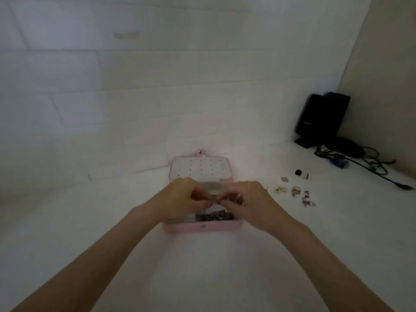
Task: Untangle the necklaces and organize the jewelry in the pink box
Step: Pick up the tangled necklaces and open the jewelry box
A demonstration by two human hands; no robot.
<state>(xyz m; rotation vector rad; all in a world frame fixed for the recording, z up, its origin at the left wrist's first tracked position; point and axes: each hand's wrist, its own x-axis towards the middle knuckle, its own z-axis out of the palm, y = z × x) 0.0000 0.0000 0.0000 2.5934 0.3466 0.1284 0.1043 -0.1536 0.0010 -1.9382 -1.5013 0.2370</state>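
The pink jewelry box (202,227) lies open on the white surface, its lid (201,168) standing up behind with a white panel dotted with small holes. A dark tangle of chains and rings (216,216) fills the front right compartment. My left hand (186,197) and my right hand (245,199) hover together over the box, fingertips almost meeting, each pinching something small and thin between them. What they pinch is too small and blurred to identify. The hands hide most of the box's inside.
Loose jewelry pieces (297,192) lie scattered on the surface right of the box, with a small black item (298,172) behind them. A black device (322,117) and tangled black cables (364,158) occupy the far right corner. A white wall stands behind the box.
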